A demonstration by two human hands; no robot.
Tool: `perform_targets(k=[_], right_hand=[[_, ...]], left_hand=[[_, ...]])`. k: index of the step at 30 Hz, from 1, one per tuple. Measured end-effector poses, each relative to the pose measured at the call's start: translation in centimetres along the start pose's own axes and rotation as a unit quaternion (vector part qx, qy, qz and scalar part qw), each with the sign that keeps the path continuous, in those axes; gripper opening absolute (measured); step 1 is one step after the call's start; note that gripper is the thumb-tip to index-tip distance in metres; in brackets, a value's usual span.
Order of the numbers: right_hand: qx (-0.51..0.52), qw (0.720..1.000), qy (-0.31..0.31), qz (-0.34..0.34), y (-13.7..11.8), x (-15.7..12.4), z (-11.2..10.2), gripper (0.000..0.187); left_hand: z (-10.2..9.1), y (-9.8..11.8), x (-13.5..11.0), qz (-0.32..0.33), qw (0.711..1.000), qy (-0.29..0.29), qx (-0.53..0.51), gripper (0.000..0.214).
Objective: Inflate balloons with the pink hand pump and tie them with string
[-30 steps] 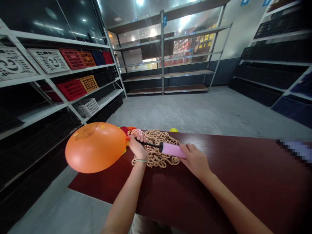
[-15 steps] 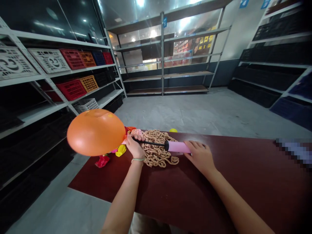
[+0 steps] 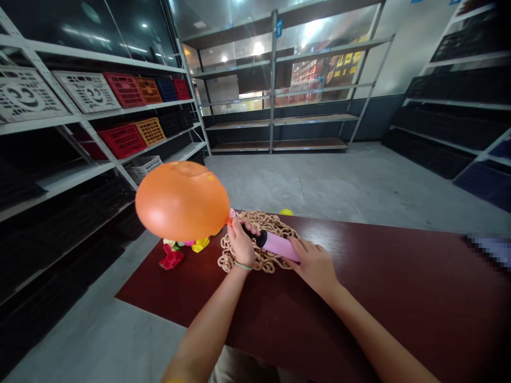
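The left hand pinches the inflated orange oval balloon by its neck; the right hand wraps its fingers around the pink cylindrical pump, above the dark-red surface. A blue rectangular shelf label reads "5"

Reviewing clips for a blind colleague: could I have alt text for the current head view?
A bare left grip holds an inflated orange balloon by its neck at a pink-and-black hand pump, whose pink barrel the right grip holds. Tan rope lies heaped on a dark red table.
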State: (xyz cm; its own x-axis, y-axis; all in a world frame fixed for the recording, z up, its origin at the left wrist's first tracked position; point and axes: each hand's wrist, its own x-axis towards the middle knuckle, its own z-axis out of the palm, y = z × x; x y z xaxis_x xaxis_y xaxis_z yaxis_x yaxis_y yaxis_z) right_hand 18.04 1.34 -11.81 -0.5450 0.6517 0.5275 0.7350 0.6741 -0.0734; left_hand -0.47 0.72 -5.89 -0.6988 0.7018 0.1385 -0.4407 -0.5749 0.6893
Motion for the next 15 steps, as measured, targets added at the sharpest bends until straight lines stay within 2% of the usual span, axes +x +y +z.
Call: perform_targets(k=[5, 10, 12, 15], right_hand=[[-0.056, 0.998, -0.02, 0.009, 2.9, 0.3, -0.5, 0.043], [-0.083, 0.996, -0.001, 0.041, 5.7, 0.0, -0.7, 0.038], [-0.089, 0.996, -0.005, 0.03, 5.5, 0.0, -0.7, 0.039], [-0.085, 0.996, -0.011, 0.0, 3.5, 0.1, -0.7, 0.042]], left_hand=[[-0.8, 1.1, 1.9, 0.027, 0.999, 0.045, -0.01, 0.023], [-1.1, 2.2, 3.1, 0.048, 0.996, 0.066, -0.018, 0.02], [-0.9, 2.3, 3.0, 0.051, 0.996, 0.071, -0.02, 0.021], [-0.3, 2.0, 1.9, 0.055, 0.996, 0.072, -0.023, 0.024]])
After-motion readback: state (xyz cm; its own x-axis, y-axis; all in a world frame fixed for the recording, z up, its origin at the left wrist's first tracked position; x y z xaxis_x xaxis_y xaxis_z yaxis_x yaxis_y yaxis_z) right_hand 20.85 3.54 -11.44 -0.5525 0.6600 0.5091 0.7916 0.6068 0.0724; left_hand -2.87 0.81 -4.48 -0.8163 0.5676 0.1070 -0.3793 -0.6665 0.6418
